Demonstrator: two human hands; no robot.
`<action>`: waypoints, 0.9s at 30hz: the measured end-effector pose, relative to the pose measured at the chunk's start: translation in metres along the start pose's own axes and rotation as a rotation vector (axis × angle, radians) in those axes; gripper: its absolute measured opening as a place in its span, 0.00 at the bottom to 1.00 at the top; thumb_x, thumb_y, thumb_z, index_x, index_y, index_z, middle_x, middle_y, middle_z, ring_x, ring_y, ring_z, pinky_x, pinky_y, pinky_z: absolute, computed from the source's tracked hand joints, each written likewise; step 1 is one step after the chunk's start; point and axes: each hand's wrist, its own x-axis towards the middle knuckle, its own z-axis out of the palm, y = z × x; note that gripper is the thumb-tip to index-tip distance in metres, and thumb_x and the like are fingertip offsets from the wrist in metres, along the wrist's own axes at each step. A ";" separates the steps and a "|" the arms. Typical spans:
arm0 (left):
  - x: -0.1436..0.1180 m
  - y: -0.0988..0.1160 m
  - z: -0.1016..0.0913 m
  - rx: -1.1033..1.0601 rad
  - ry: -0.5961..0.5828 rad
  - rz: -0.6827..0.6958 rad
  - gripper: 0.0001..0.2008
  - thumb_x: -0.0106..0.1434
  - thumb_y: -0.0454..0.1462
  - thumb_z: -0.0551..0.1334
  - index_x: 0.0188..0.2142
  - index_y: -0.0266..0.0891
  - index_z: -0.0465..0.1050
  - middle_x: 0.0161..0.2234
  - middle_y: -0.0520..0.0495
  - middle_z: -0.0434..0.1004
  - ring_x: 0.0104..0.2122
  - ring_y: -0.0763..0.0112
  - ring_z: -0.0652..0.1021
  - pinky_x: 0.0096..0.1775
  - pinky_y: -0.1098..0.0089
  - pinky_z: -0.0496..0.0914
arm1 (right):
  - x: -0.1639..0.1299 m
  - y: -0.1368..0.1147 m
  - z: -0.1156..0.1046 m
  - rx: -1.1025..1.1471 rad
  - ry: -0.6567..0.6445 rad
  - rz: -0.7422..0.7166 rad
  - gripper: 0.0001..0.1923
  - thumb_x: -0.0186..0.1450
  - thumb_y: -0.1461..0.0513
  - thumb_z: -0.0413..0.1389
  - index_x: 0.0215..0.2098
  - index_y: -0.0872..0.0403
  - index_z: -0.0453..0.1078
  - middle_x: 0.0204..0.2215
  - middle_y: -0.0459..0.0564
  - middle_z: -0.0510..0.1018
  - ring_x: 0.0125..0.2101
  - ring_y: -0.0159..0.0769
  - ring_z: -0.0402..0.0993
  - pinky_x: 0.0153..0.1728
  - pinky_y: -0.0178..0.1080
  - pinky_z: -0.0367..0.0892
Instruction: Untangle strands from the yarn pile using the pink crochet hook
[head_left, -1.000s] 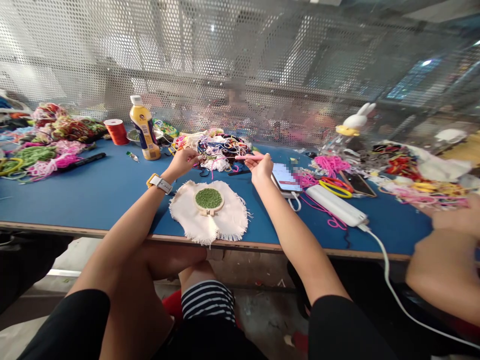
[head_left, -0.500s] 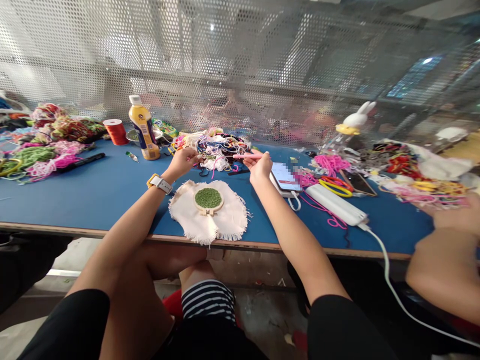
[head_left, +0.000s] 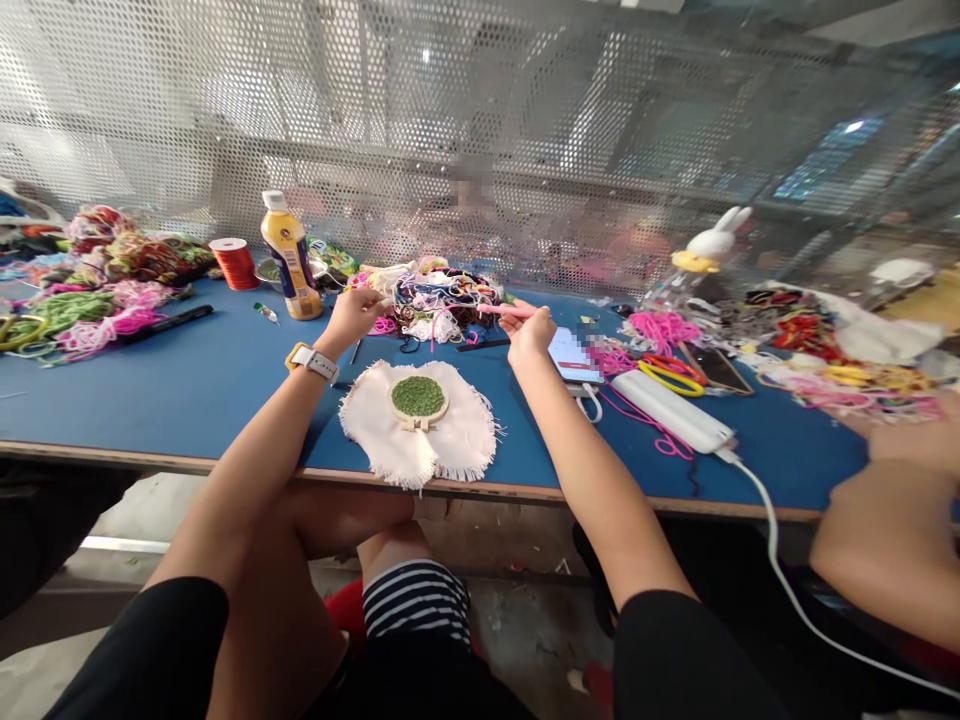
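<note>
On the blue table, a tangled yarn pile lies between both hands. A cloth with an embroidery hoop sits just nearer than them. The left hand pinches a strand from the pile; the right hand grips a pink tool.

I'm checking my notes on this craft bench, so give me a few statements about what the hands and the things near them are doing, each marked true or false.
1. The right hand holds a pink tool. True.
2. The left hand rests on the embroidery hoop. False: it is up at the yarn pile, pinching a strand; the hoop lies untouched on the cloth.
3. The hoop's stitched fill is green. True.
4. The yellow bottle lies on its side. False: it stands upright.
5. The watch is on the right wrist. False: it is on the left wrist.
</note>
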 end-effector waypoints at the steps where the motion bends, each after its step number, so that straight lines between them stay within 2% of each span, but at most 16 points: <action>1: 0.000 0.000 0.000 0.005 0.004 0.002 0.10 0.56 0.39 0.61 0.25 0.35 0.77 0.20 0.49 0.71 0.23 0.72 0.67 0.28 0.72 0.59 | 0.000 0.000 0.000 0.000 0.003 -0.003 0.25 0.72 0.61 0.33 0.38 0.64 0.71 0.15 0.47 0.75 0.13 0.26 0.69 0.16 0.28 0.68; 6: 0.001 -0.005 -0.002 0.014 0.004 0.026 0.11 0.57 0.40 0.60 0.26 0.35 0.78 0.19 0.50 0.70 0.22 0.73 0.66 0.27 0.72 0.59 | -0.003 -0.003 0.000 -0.013 -0.009 0.007 0.24 0.72 0.62 0.34 0.40 0.64 0.70 0.15 0.46 0.75 0.14 0.26 0.70 0.17 0.27 0.69; 10: 0.001 -0.009 -0.006 0.020 -0.157 0.114 0.15 0.61 0.44 0.58 0.30 0.35 0.78 0.20 0.49 0.71 0.23 0.73 0.68 0.27 0.72 0.60 | -0.005 -0.005 0.001 -0.030 -0.037 0.024 0.23 0.72 0.60 0.35 0.43 0.63 0.70 0.15 0.46 0.74 0.15 0.28 0.71 0.19 0.29 0.71; 12: -0.001 -0.003 -0.005 0.052 -0.205 0.209 0.15 0.60 0.45 0.59 0.35 0.36 0.78 0.28 0.46 0.77 0.29 0.69 0.72 0.32 0.71 0.64 | -0.006 -0.005 0.001 -0.034 -0.048 0.036 0.22 0.73 0.59 0.36 0.44 0.63 0.69 0.15 0.46 0.75 0.15 0.28 0.71 0.19 0.30 0.71; 14: -0.004 0.009 0.001 0.061 -0.200 0.274 0.16 0.62 0.45 0.59 0.42 0.36 0.77 0.36 0.42 0.79 0.35 0.66 0.75 0.37 0.69 0.66 | -0.008 -0.005 0.002 -0.040 -0.061 0.039 0.22 0.73 0.59 0.36 0.45 0.63 0.68 0.16 0.46 0.75 0.14 0.28 0.70 0.18 0.29 0.70; 17: -0.011 0.031 0.016 0.054 -0.191 0.325 0.17 0.65 0.44 0.57 0.46 0.36 0.74 0.37 0.41 0.79 0.35 0.66 0.76 0.38 0.69 0.68 | -0.013 -0.004 0.004 -0.043 -0.092 0.043 0.20 0.73 0.59 0.37 0.45 0.62 0.68 0.15 0.45 0.75 0.13 0.27 0.70 0.18 0.28 0.70; 19: -0.017 0.041 0.026 0.127 -0.157 0.358 0.14 0.64 0.42 0.59 0.44 0.36 0.75 0.37 0.41 0.78 0.33 0.67 0.76 0.36 0.69 0.67 | -0.016 -0.003 0.004 -0.034 -0.111 0.042 0.18 0.73 0.60 0.39 0.48 0.60 0.67 0.15 0.44 0.75 0.14 0.27 0.71 0.18 0.29 0.71; 22: -0.022 0.044 0.036 0.208 -0.115 0.394 0.12 0.66 0.38 0.56 0.39 0.37 0.77 0.34 0.42 0.77 0.32 0.67 0.75 0.34 0.69 0.66 | -0.018 -0.002 0.004 -0.032 -0.142 0.015 0.17 0.73 0.60 0.40 0.50 0.59 0.66 0.15 0.43 0.76 0.14 0.27 0.71 0.19 0.29 0.71; 27: -0.025 0.039 0.034 0.244 -0.099 0.418 0.12 0.65 0.34 0.55 0.34 0.37 0.78 0.31 0.44 0.76 0.31 0.66 0.74 0.33 0.69 0.63 | -0.018 -0.001 0.003 -0.068 -0.170 0.013 0.21 0.73 0.58 0.39 0.37 0.60 0.70 0.15 0.46 0.76 0.14 0.27 0.72 0.18 0.28 0.70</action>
